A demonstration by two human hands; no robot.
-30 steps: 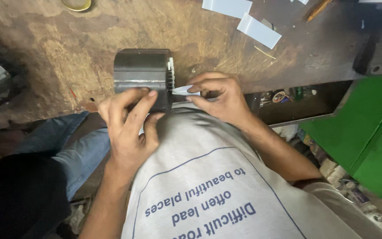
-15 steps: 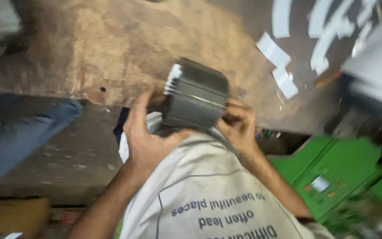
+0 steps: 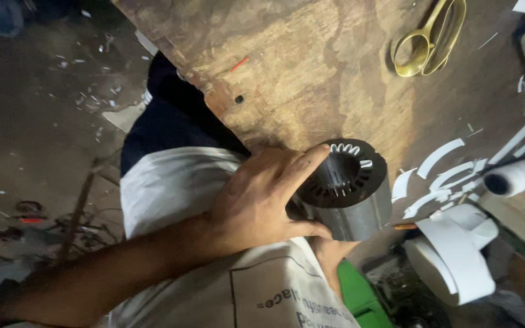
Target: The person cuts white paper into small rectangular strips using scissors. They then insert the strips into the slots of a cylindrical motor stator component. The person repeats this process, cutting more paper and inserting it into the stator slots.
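A grey metal stator core (image 3: 350, 188), a hollow cylinder with white paper strips in several of its inner slots, rests at the near edge of a worn wooden workbench (image 3: 311, 79). My left hand (image 3: 262, 203) grips its side, with the index finger laid along the top rim. My right hand (image 3: 329, 252) is mostly hidden underneath the core, where only a bit of palm and wrist shows supporting it from below.
Gold-coloured scissors (image 3: 429, 39) lie on the bench at the far right. White paper strips (image 3: 457, 167) are scattered to the right, beside a white roll (image 3: 521, 176) and a coil of white sheet (image 3: 457, 252). Littered floor (image 3: 37, 121) lies to the left.
The core has gone from lying on its side to standing with its open end up. The view has swung, so the scissors and floor now show.
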